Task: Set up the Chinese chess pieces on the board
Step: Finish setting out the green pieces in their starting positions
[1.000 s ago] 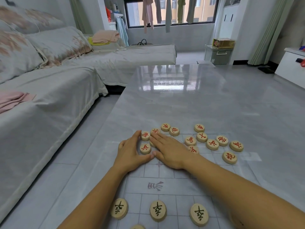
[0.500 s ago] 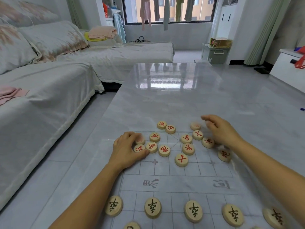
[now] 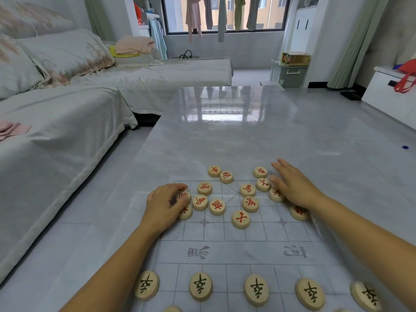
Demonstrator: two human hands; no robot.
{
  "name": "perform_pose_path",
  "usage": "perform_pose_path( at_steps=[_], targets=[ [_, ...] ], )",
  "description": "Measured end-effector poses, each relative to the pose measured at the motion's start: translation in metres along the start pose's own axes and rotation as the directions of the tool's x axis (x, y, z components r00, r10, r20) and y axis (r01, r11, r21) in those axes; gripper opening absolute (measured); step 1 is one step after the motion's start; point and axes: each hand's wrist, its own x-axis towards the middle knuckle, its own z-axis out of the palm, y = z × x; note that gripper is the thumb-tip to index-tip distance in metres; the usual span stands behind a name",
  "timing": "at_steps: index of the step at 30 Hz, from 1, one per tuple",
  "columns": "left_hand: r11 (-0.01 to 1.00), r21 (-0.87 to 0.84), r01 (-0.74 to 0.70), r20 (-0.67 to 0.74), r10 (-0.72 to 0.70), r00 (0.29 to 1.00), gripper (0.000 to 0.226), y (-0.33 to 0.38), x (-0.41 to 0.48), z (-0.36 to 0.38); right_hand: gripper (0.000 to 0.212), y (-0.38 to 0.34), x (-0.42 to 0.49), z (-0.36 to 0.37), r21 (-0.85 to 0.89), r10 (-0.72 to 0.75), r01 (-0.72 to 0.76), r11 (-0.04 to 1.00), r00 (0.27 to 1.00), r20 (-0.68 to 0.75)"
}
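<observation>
A: Piece status?

B: Board (image 3: pixel 256 233) lies flat on the counter (image 3: pixel 247 136). Reference is the board's river strip (image 3: pixel 245 252). Red pieces (image 3: pixel 240 219) are all on the far side of the strip, scattered loose and mostly off the line crossings. A few sit past the far edge of the grid. Black pieces (image 3: pixel 200 286): five in an even row just on the near side of the strip. More are cut off at the frame bottom.

A: Hands?

B: Left hand (image 3: pixel 164 206) is far-left of the strip, on the left end of the red scatter. Its fingers curl down over one red piece, call it the end piece (image 3: pixel 182 195), with the thumb at its near side, so a pinch. Cannot tell if it's lifted. Another red piece sits right against the thumb.

Right hand (image 3: pixel 295 188) is far-right of the strip, palm down, fingers straight and slightly spread, gripping nothing. Its fingertips are just beside two red pieces, and the palm half hides two more.

A: Surroundings?

B: The counter is glossy grey and runs well beyond the strip's far side. A covered sofa (image 3: pixel 67 122) is off to the left of the strip, off the counter. Far beyond the strip is a window with hanging clothes (image 3: pixel 220 16).
</observation>
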Motion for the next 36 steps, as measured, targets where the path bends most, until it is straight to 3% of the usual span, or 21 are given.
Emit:
perform_pose_path(
  at_steps=[5,8,12,17,20,23,26,29,36],
  targets=[
    [0.999,-0.035,0.035,0.012,-0.035,0.999,0.073,-0.003,-0.001,0.0,0.057,-0.054,0.038,0.024,-0.198,-0.103,0.133,0.971,0.983,0.152],
    [0.997,-0.068,0.042,0.011,-0.042,0.999,0.073,-0.002,-0.001,0.0,0.057,-0.077,0.048,0.042,-0.208,-0.138,0.192,0.959,0.959,0.249],
    [1.0,-0.029,-0.006,0.022,0.007,1.0,0.073,-0.001,0.0,-0.001,0.057,-0.09,0.025,0.057,-0.202,-0.237,0.296,0.934,0.933,0.269],
    [0.997,-0.049,-0.053,0.01,0.054,0.999,0.057,-0.003,0.0,-0.001,0.055,-0.101,-0.033,0.055,-0.132,-0.324,0.38,0.916,0.892,0.315],
    [0.996,-0.069,-0.06,-0.001,0.06,0.998,0.059,0.0,-0.001,-0.003,0.05,-0.091,-0.045,0.027,0.118,-0.321,0.3,0.947,0.913,0.252],
    [0.996,-0.087,-0.035,-0.001,0.035,0.999,0.062,-0.001,-0.001,-0.003,0.039,-0.048,-0.041,-0.016,0.35,-0.135,0.113,0.93,0.99,0.041],
    [0.996,-0.094,-0.001,-0.012,0.0,1.0,0.062,-0.005,0.0,-0.001,0.03,0.021,-0.046,-0.045,0.29,0.108,-0.072,0.954,0.988,-0.113],
    [0.994,-0.104,0.027,-0.013,-0.028,1.0,0.055,-0.006,0.001,-0.001,0.027,0.07,-0.06,-0.043,0.243,0.227,-0.194,0.95,0.967,-0.114],
    [0.994,-0.098,0.046,-0.009,-0.047,0.999,0.044,-0.003,0.0,-0.002,0.048,0.076,-0.066,-0.016,0.141,0.154,-0.139,0.98,0.983,-0.101]
  ],
)
